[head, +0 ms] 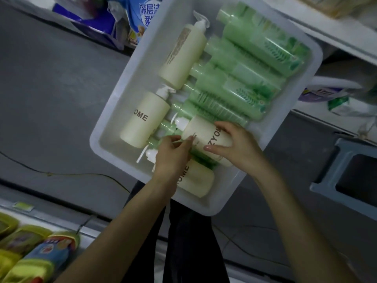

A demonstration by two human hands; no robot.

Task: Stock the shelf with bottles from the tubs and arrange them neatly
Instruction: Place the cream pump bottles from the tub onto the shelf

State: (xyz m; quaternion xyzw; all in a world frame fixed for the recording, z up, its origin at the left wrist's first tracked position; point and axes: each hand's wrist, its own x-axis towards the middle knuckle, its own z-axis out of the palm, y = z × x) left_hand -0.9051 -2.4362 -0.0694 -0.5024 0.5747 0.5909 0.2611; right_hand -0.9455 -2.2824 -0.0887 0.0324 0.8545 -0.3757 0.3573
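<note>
Grabbing the next one out of the white translucent plastic tub. Both hands are on the cream cylindrical pump bottle with dark lettering, which is lying flat on top of the row of pale green plastic bottles. My right hand is wrapped round the body, thumb on the near side and fingers over the far side. My left hand has its fingers curled in at the shoulder end, by the pump. I'm using two hands because it's perched on round bottles and would probably roll otherwise. Three more cream pump bottles lie along the tub's left side. The white shelf edge is up top right, so plenty of stocking is left.
</note>
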